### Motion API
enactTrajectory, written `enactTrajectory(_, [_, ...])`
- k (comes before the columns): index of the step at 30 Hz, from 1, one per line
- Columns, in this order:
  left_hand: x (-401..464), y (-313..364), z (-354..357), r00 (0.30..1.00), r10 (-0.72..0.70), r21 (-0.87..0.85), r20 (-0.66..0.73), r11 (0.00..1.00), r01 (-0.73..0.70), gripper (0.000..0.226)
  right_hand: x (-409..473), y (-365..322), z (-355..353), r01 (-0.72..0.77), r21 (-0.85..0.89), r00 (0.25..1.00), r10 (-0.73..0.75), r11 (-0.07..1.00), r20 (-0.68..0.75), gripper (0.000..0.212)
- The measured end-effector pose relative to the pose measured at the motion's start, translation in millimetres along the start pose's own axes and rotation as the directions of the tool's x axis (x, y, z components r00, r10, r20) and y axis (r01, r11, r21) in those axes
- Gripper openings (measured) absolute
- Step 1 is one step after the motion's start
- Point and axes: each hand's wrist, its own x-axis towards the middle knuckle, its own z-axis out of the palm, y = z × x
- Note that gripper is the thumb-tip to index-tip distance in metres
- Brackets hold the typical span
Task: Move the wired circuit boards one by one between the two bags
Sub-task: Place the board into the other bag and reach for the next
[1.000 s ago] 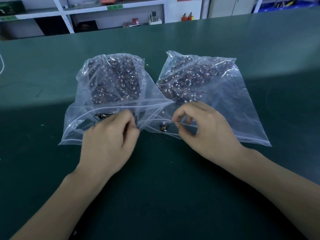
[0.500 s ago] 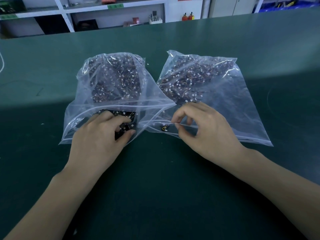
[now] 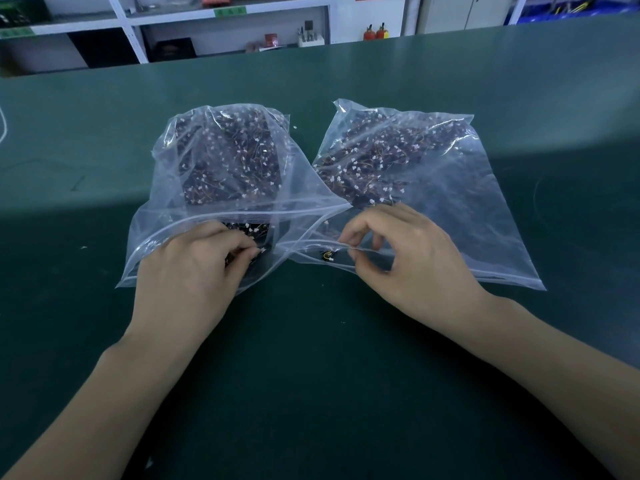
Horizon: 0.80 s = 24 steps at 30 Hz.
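Observation:
Two clear plastic bags lie side by side on the green table, each holding a dark heap of small wired circuit boards with white connectors. My left hand [image 3: 194, 268] is inside the mouth of the left bag [image 3: 152, 216] and its fingertips pinch a small wired circuit board [image 3: 258, 251] there. My right hand [image 3: 408, 258] pinches the upper edge of the right bag's [image 3: 485, 209] mouth and holds it up. One loose board with a yellow wire [image 3: 327, 256] lies just inside that mouth.
The green table [image 3: 311, 375] stretches all around the bags. White shelving [image 3: 138, 32] with small items stands beyond the far edge. A white cord [image 3: 4, 126] shows at the left border.
My left hand went from the left bag's rim into its mouth and closed its fingers on a board. My right hand stayed on the right bag's edge.

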Motion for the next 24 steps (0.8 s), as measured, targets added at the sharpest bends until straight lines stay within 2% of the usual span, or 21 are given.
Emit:
enactTrajectory(3, [1,0,-2,0.999,0.018,0.062,-0.044,0.998,-0.015,0.012,1,1,1,0.003,-0.005,1.000,-0.003,1.000,0.010,0.025])
enactTrajectory(6, [0,4,-7,0.986,0.036,0.122,-0.161,0.992,-0.016,0.022,1,1,2,0.008,-0.014,0.998,-0.007,1.000,0.056,0.030])
enactTrajectory(12, [-3,14,-6,0.948,0.155,-0.021,-0.280,0.986,-0.167,0.016,-1,0,6,0.047,0.059,0.998,-0.050,0.997,0.050,0.026])
enactTrajectory(17, [-2,23,-11,0.877,0.253,-0.099,-0.408,0.943,-0.318,0.013,-1,0,7,0.066,0.119,0.997,-0.069,0.991,0.018,0.023])
enactTrajectory(19, [-2,28,-13,0.870,0.255,-0.178,-0.422,0.918,-0.356,0.012,-1,0,7,0.074,0.153,0.997,-0.078,0.985,0.020,0.027])
enactTrajectory(21, [-4,34,-12,0.894,0.212,-0.336,-0.395,0.872,-0.356,0.009,-2,-1,8,0.076,0.209,0.996,-0.083,0.975,0.025,0.031])
enactTrajectory(24, [-10,46,-7,0.951,0.109,-0.592,-0.291,0.760,-0.268,0.014,-3,-3,10,0.084,0.277,0.994,-0.099,0.957,0.039,0.027])
